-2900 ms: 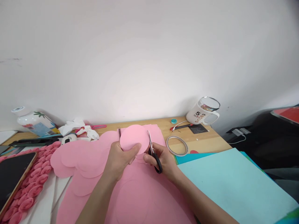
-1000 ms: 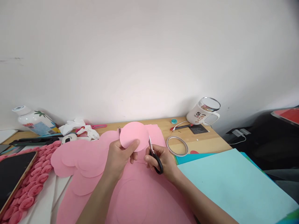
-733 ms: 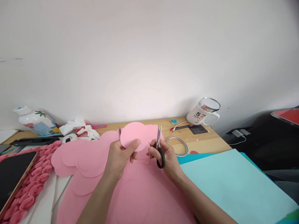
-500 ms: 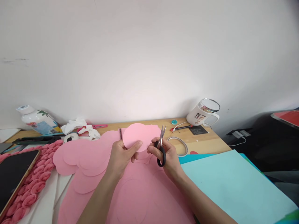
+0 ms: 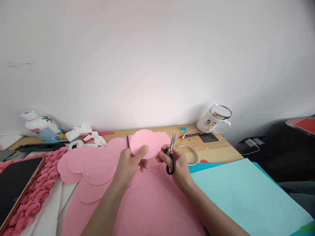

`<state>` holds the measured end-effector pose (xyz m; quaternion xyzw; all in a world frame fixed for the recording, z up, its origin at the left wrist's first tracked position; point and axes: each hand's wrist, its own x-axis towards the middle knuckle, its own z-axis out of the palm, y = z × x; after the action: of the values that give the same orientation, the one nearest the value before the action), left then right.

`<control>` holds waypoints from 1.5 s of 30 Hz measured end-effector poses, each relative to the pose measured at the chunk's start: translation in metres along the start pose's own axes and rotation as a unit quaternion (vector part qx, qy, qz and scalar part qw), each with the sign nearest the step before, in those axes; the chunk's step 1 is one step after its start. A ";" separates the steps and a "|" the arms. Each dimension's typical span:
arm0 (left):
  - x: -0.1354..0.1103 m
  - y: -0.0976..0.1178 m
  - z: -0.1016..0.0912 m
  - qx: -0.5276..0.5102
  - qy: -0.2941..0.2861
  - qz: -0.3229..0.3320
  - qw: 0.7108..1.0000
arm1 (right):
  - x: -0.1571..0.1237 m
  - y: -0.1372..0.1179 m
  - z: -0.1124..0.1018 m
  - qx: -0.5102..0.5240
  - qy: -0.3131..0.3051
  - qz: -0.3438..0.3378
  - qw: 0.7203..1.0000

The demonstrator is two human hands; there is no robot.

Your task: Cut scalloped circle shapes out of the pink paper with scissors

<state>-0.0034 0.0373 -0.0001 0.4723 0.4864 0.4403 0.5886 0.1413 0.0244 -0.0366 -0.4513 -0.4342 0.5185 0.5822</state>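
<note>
Between thumb and fingers, my left hand [image 5: 134,162] pinches a round pink paper disc [image 5: 143,140] held up over the pink sheets. My right hand [image 5: 178,160] holds black-handled scissors [image 5: 173,141], blades pointing up and slightly parted, just right of the disc and apart from it. Below both hands lie pink paper sheets [image 5: 141,209] with faint circle outlines. Several cut pink circles [image 5: 98,164] overlap in a pile to the left. A dark pencil [image 5: 127,141] lies beside the disc.
A white mug [image 5: 214,119], a tape roll [image 5: 197,156] and a red-black pen [image 5: 193,134] are at the back right. Light blue paper [image 5: 246,193] covers the right side. At left are a phone [image 5: 19,183], rolled pink paper flowers [image 5: 40,196] and a white bottle [image 5: 40,126].
My right hand and the scissors have shifted very slightly to the right. My left thumb has slid a little up and left on the disc.
</note>
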 end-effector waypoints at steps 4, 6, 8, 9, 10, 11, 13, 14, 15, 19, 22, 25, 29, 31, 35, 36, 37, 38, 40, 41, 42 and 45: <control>0.000 0.001 0.001 -0.023 0.001 -0.005 1.000 | 0.000 0.001 0.000 -0.006 -0.005 0.005 1.000; 0.000 0.002 0.001 -0.027 0.000 -0.006 1.000 | 0.000 0.001 0.000 -0.008 -0.003 0.006 1.000; 0.000 0.002 0.001 -0.027 0.000 -0.006 1.000 | 0.001 0.001 0.000 -0.006 0.001 0.004 1.000; 0.000 0.001 0.001 -0.025 -0.001 -0.005 1.000 | 0.001 0.001 0.000 -0.005 0.002 0.002 1.000; 0.000 0.001 0.001 -0.023 -0.001 -0.004 1.000 | 0.001 0.001 -0.001 -0.003 0.001 0.000 1.000; 0.000 0.001 0.000 -0.022 -0.001 -0.003 1.000 | 0.001 0.001 -0.001 -0.003 -0.001 -0.001 1.000; 0.000 0.000 0.000 -0.022 -0.002 -0.002 1.000 | 0.001 0.002 -0.002 -0.003 -0.007 -0.002 1.000; 0.000 0.000 0.000 -0.022 -0.002 -0.002 1.000 | 0.001 0.003 -0.002 -0.005 -0.009 -0.002 1.000; 0.000 0.000 0.000 -0.022 -0.001 -0.003 1.000 | 0.000 0.004 -0.002 -0.007 -0.011 -0.002 1.000; 0.000 0.001 0.000 -0.014 0.003 -0.006 1.000 | 0.000 0.005 -0.002 -0.014 -0.011 -0.002 1.000; 0.000 0.000 0.000 -0.016 0.001 -0.006 1.000 | 0.000 0.003 -0.002 -0.016 -0.007 -0.002 1.000; 0.000 0.000 0.000 -0.016 -0.003 -0.006 1.000 | 0.000 0.001 -0.001 -0.024 -0.010 -0.003 1.000; 0.001 -0.002 -0.001 -0.012 -0.001 -0.008 1.000 | 0.000 0.003 -0.002 -0.017 -0.013 -0.008 1.000; 0.001 -0.002 -0.002 -0.013 -0.006 -0.003 1.000 | 0.001 0.004 -0.002 -0.009 -0.011 -0.007 1.000; 0.000 0.000 0.000 -0.013 -0.009 0.000 1.000 | 0.001 0.004 -0.001 -0.007 -0.011 -0.002 1.000; -0.001 0.001 0.000 -0.012 -0.009 -0.002 1.000 | 0.001 0.003 -0.001 -0.007 -0.011 -0.002 1.000; -0.001 0.002 0.001 -0.009 -0.009 -0.003 1.000 | 0.001 0.003 -0.001 -0.007 -0.010 -0.002 1.000; -0.001 0.002 0.001 -0.006 -0.009 -0.004 1.000 | 0.001 0.002 0.000 -0.008 -0.007 -0.002 1.000; -0.002 0.003 0.001 0.003 -0.007 -0.006 1.000 | 0.001 0.002 0.000 -0.007 -0.002 -0.004 1.000; -0.002 0.002 0.000 0.011 -0.005 -0.006 1.000 | 0.000 0.001 0.000 -0.006 0.002 -0.007 1.000; -0.001 0.002 0.000 0.022 -0.004 -0.006 1.000 | 0.000 0.001 0.000 -0.004 0.007 -0.012 1.000; -0.001 0.000 -0.001 0.076 -0.008 -0.004 0.997 | 0.000 0.001 -0.001 -0.005 0.035 -0.030 0.999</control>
<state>-0.0047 0.0368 -0.0005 0.5172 0.5158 0.3958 0.5566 0.1425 0.0241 -0.0374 -0.4587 -0.4301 0.4824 0.6098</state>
